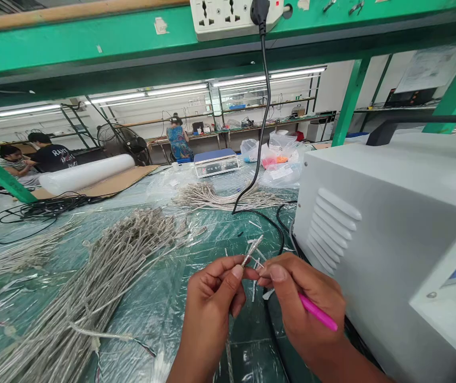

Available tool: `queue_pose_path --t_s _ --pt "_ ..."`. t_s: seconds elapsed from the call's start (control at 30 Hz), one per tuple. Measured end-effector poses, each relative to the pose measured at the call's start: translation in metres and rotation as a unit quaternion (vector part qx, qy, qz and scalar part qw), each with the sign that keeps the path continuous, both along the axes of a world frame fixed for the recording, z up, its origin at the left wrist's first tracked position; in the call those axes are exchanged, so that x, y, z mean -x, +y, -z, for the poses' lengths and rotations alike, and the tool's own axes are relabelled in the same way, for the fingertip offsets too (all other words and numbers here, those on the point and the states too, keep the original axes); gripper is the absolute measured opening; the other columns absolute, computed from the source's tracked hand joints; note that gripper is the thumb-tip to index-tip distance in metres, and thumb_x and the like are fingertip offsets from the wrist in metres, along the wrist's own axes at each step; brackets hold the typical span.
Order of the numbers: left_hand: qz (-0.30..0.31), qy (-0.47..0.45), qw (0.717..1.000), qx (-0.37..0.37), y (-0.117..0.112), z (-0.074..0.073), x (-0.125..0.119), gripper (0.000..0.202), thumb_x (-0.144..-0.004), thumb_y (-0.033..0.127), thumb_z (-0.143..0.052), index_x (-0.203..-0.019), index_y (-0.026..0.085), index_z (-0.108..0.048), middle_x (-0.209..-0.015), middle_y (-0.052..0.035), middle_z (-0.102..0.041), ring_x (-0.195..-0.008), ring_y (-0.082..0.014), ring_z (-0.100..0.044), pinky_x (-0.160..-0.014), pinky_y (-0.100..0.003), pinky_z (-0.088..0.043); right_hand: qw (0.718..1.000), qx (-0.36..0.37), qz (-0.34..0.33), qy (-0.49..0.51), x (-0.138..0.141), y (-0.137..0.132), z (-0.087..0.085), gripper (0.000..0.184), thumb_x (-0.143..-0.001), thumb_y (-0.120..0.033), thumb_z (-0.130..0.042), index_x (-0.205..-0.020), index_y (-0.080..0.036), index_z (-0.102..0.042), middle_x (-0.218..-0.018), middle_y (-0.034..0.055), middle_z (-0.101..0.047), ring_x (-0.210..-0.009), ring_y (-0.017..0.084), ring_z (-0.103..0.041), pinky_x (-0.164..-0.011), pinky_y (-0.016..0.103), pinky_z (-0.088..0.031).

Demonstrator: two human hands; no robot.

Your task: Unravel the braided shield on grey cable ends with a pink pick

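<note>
Silver wire end [252, 251] pinched in the left hand [212, 298]; right hand [303, 303] grips a pink tool [318, 313] (a pen, maybe); the wire pile [104, 276] at nine o'clock looks undone.

1. Electrical assembly workshop.
2. Green-painted steel bench frame [92, 40] with white multi-socket power strip [228, 16].
3. Heaps of grey braided wire leads [104, 266].
4. Long fluorescent tube lights [148, 94], flat digital weighing scale [216, 162], seated people [50, 153] in the background.
</note>
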State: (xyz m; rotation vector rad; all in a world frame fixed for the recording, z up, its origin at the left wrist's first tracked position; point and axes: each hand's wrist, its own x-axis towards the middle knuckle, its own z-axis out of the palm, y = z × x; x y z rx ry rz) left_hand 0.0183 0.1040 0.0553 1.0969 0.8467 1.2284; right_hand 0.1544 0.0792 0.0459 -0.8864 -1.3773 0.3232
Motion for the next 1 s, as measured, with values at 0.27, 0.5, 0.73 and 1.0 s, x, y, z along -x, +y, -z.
queue_pose_path --t_s 0.27,0.5,0.73,1.0 --pt "0.008 0.032 0.999 0.007 -0.002 -0.006 -0.002 0.016 -0.082 0.027 -0.070 -0.090 0.014 -0.074 -0.072 -0.0059 -0.073 -0.042 -0.0033 -0.035 -0.043 -0.019 -0.023 0.996 0.029 0.083 0.032 -0.006 0.010 -0.003 0.018 -0.095 -0.023 -0.056 -0.080 -0.022 -0.067 -0.074 -0.0009 -0.066 -0.061 0.013 -0.061 -0.059 0.026 -0.050" --pt "0.017 0.021 1.000 -0.002 -0.001 -0.004 0.000 0.015 -0.086 0.025 -0.065 -0.091 0.013 -0.073 -0.071 -0.0069 -0.073 -0.042 -0.0030 -0.032 -0.043 -0.020 -0.021 0.991 -0.002 0.117 0.068 -0.007 0.010 -0.005 0.020 -0.096 -0.022 -0.053 -0.080 -0.021 -0.066 -0.071 0.0003 -0.061 -0.060 0.013 -0.058 -0.055 0.026 -0.047" --pt "-0.002 0.022 1.000 -0.004 -0.002 -0.004 -0.002 0.014 -0.085 0.027 -0.067 -0.091 0.015 -0.072 -0.076 -0.0039 -0.073 -0.041 -0.0026 -0.037 -0.045 -0.020 -0.026 0.997 -0.072 -0.022 -0.022 -0.004 -0.002 0.001 0.019 -0.090 -0.008 -0.050 -0.079 -0.017 -0.062 -0.073 0.0017 -0.062 -0.068 0.013 -0.060 -0.060 0.026 -0.046" --pt "0.002 0.022 1.000 0.000 -0.003 -0.003 0.001 0.014 -0.087 0.028 -0.066 -0.092 0.017 -0.072 -0.076 -0.0029 -0.072 -0.041 -0.0023 -0.038 -0.045 -0.021 -0.027 0.998 -0.046 -0.027 -0.034 -0.004 0.000 -0.003 0.021 -0.090 -0.007 -0.050 -0.075 -0.017 -0.060 -0.070 0.0010 -0.060 -0.063 0.011 -0.058 -0.057 0.024 -0.044"
